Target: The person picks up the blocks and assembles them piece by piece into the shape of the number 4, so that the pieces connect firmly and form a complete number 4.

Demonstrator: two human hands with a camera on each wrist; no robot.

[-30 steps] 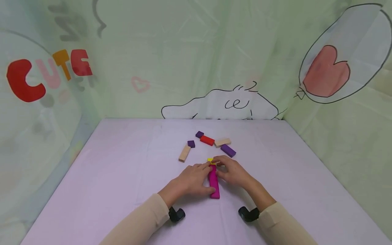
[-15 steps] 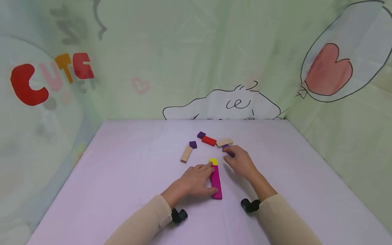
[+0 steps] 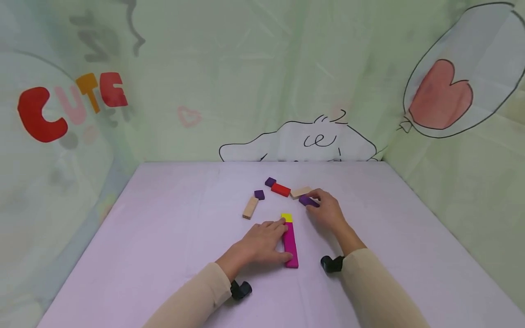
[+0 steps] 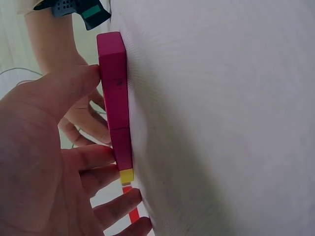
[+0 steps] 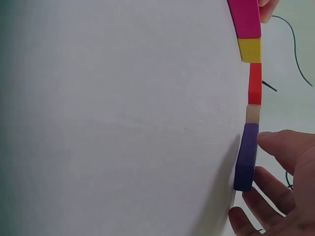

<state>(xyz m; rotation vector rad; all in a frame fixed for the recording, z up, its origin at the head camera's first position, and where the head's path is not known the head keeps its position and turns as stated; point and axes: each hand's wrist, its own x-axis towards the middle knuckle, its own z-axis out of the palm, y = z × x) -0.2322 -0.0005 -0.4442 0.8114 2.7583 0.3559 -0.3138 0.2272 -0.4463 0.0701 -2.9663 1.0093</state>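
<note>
Head view: a person works with both hands at a pale bench (image 3: 164, 228). The right hand (image 3: 328, 212) reaches to the purple block (image 3: 306, 200), thumb at its near side and a finger at the far side. The right wrist view agrees, with the thumb at one flank and the fingers curled near the other end, so this grip seems to be a pinch on that block, though the exact contact is partly hidden.

The purple block lies on the bench in front of the right wooden block (image 3: 301, 192), so close that touching or just apart cannot be told. Beyond its other end come the red block (image 3: 280, 190) and the far dark cube (image 3: 270, 181). The near dark cube (image 3: 259, 195) and the left wooden block (image 3: 250, 208) sit to the left.

The left hand (image 3: 262, 241) grasps nothing: its fingers are spread loosely, thumb and fingertips against the side of a straight row, namely the long magenta block (image 4: 115, 93), the short magenta block (image 4: 121, 147) and the yellow block (image 3: 286, 217).

The step in hand looks like adjusting the purple block while the left hand steadies the row. The next move probably calls for a light, level touch that shifts the purple block without nudging the right wooden block.
</note>
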